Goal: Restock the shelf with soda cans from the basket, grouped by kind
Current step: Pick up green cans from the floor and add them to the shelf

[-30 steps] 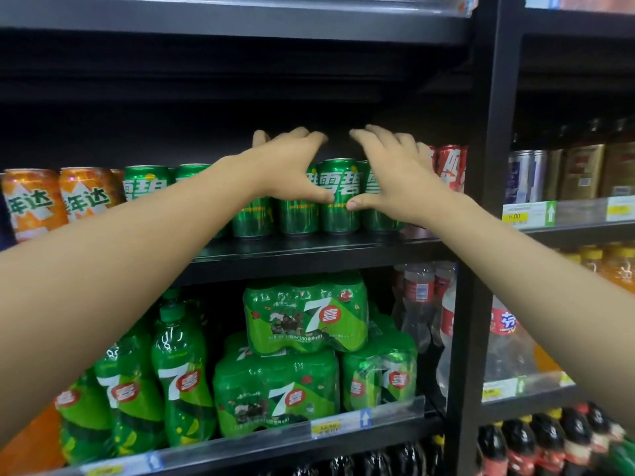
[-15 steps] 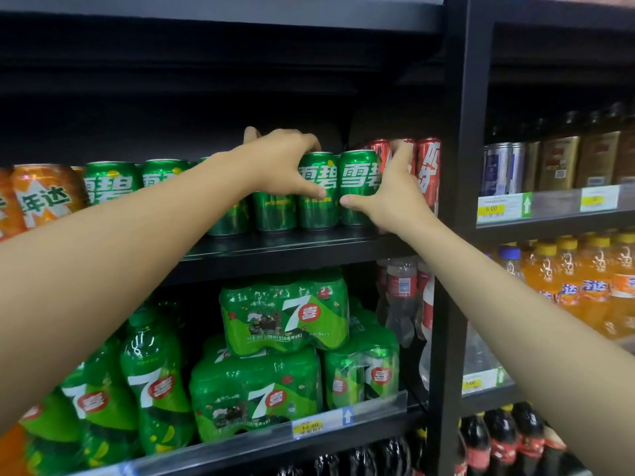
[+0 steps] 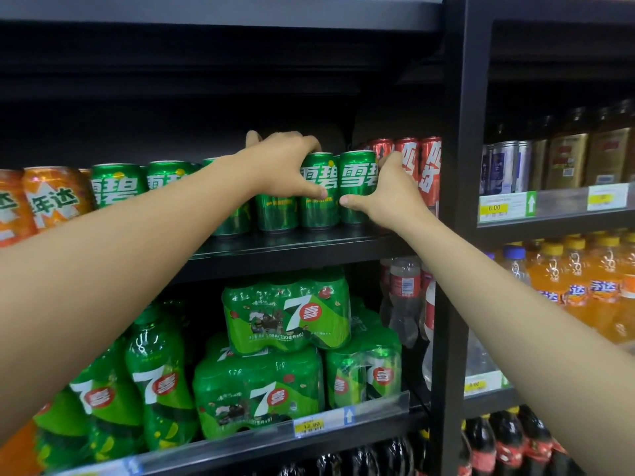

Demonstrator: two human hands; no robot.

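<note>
Both hands reach to the shelf (image 3: 309,243) where green soda cans (image 3: 318,190) stand upright in a row along its front edge. The left hand (image 3: 285,166) curls over the tops of the cans, thumb pressed on the face of 1 can. The right hand (image 3: 391,190) grips the rightmost green can (image 3: 357,180), thumb on its front, fingers curled round its far side. Red cans (image 3: 419,163) stand just beside it toward the shelf's right end; orange cans (image 3: 51,201) stand at the left end.

Dim upper shelf recess, bright lit fronts, glare on bottles, wide-angle edge distortion
</note>
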